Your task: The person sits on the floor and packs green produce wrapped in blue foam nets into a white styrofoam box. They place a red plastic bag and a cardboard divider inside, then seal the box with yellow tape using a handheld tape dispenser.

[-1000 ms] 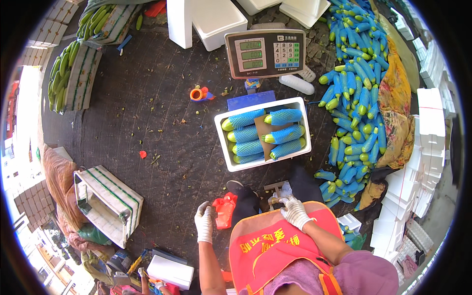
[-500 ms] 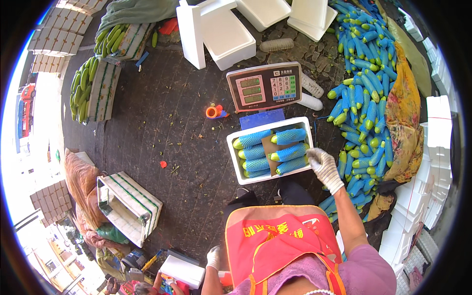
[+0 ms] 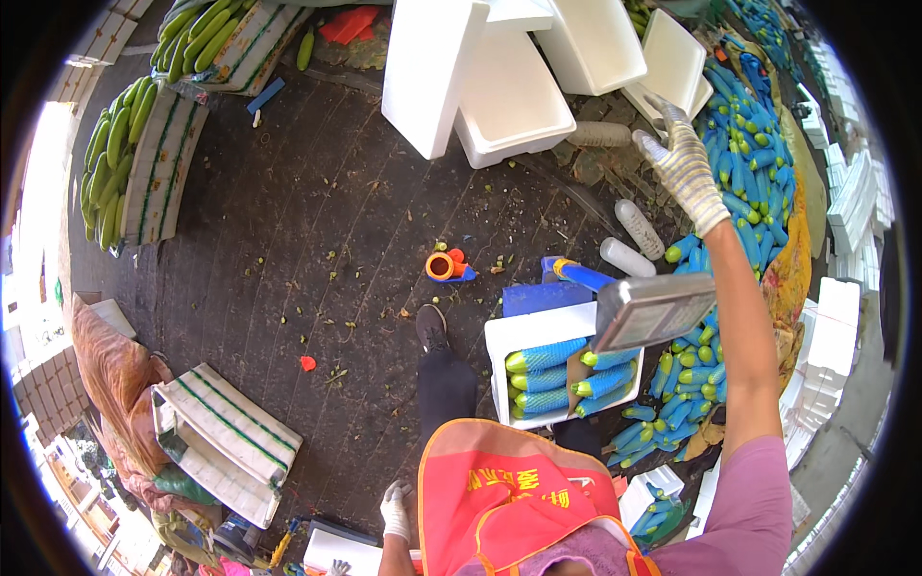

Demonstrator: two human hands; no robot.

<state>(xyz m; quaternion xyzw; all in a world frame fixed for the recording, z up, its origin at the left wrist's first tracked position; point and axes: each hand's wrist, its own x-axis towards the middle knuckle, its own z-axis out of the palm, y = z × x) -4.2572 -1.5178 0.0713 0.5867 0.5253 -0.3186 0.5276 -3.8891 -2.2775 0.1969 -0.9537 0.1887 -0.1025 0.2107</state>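
Right hand (image 3: 684, 165) fingers spread, reaching toward four white foam boxes (image 3: 514, 91); left hand (image 3: 395, 509) fingers unclear.

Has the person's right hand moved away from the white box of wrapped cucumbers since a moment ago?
Yes. The right hand has left the white box and reached up toward the stacked foam boxes.

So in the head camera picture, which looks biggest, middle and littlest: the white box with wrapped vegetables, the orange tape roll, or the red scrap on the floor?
1. White foam box with the blue-wrapped vegetables: biggest.
2. Orange tape roll: much smaller.
3. Red scrap: littlest.
The box stands higher, nearer the camera, which helps it look big.
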